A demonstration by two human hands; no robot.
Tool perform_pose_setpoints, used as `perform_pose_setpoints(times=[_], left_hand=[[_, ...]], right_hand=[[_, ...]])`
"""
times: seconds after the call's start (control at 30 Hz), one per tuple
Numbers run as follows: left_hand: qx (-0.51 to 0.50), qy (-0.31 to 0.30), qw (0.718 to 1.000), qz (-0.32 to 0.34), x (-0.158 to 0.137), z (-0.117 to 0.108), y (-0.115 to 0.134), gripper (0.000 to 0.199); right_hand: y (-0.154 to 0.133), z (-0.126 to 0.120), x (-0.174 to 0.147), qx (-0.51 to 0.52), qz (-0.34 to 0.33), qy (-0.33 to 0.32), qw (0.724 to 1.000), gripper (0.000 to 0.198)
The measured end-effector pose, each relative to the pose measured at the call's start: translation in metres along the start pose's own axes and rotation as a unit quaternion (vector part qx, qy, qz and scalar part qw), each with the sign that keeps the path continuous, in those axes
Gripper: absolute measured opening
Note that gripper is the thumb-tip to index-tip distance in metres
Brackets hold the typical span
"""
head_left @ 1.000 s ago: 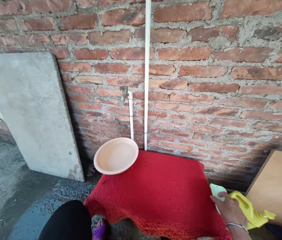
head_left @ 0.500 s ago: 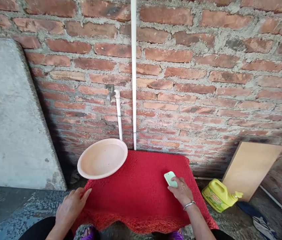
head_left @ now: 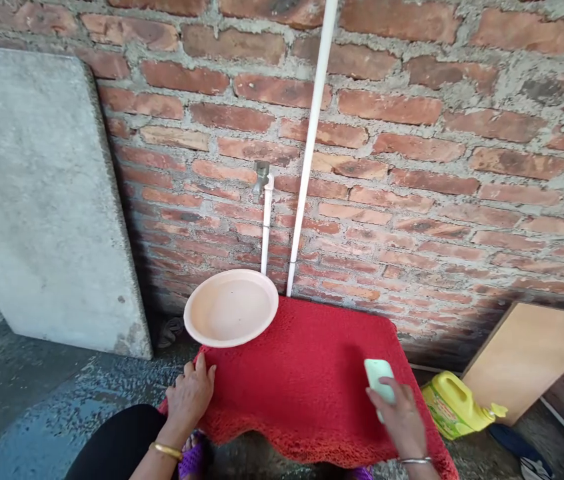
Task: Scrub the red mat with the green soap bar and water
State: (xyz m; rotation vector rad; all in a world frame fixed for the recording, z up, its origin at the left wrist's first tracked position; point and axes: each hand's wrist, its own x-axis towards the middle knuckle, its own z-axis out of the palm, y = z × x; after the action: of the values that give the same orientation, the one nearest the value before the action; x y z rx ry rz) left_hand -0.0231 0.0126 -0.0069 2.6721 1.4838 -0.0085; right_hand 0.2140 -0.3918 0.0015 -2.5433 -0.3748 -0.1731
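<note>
A thick red cloth (head_left: 292,373) covers a low surface in front of me and hangs over its near edge. My left hand (head_left: 189,393) is at the cloth's left edge, fingers bent over the border and pressing on it. Near the right side, my right hand (head_left: 402,413) grips a pale green scrub brush (head_left: 378,375) with a rounded end. The brush is over the cloth; its underside is hidden, and the hand is slightly blurred. A pale pink basin (head_left: 232,310) stands at the back left corner of the cloth, beyond my left hand.
A tap (head_left: 261,177) on a white pipe stands behind the basin, beside a taller white pipe (head_left: 309,147) on the brick wall. A concrete slab (head_left: 52,200) leans at left. At right are a yellow jug (head_left: 455,403) and a wooden board (head_left: 532,353). The floor (head_left: 47,413) is wet.
My left hand has moved onto the cloth's left edge. My right hand has drawn the brush nearer to me and turned it. The view has shifted left and tilted.
</note>
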Motion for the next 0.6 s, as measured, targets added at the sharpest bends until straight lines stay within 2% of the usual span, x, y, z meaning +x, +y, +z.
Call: perform_pose_setpoints(times=[0.07,0.13,0.2,0.23,0.3,0.37,0.5,0.6], left_hand=[[0.006,0.001,1.000,0.000,-0.001,0.000,-0.001,0.055],[0.003,0.003,1.000,0.006,-0.001,0.000,-0.003,0.056],[-0.009,0.004,1.000,0.010,-0.001,0.002,-0.006,0.057],[-0.016,0.002,1.000,0.009,0.000,0.003,-0.007,0.058],[-0.027,-0.002,1.000,0.006,0.001,0.006,-0.008,0.059],[-0.028,0.002,1.000,0.006,0.002,0.008,-0.008,0.058],[-0.019,0.015,1.000,0.014,0.001,0.010,-0.005,0.058],[-0.003,0.019,1.000,0.016,-0.001,0.008,-0.002,0.058]], right_hand=[[-0.043,0.027,-0.024,0.033,-0.040,-0.044,0.998,0.032],[-0.080,0.043,-0.044,0.012,-0.105,-0.073,0.992,0.028],[-0.100,0.045,-0.052,-0.037,-0.144,-0.077,0.986,0.030],[-0.101,0.041,-0.052,-0.056,-0.141,-0.077,0.985,0.032],[-0.085,0.025,-0.044,-0.071,-0.093,-0.089,0.989,0.030],[-0.051,0.000,-0.034,-0.075,-0.010,-0.092,0.993,0.028],[0.031,-0.053,-0.026,-0.093,0.161,-0.041,0.982,0.031],[0.057,-0.076,-0.030,-0.099,0.240,-0.001,0.966,0.042]])
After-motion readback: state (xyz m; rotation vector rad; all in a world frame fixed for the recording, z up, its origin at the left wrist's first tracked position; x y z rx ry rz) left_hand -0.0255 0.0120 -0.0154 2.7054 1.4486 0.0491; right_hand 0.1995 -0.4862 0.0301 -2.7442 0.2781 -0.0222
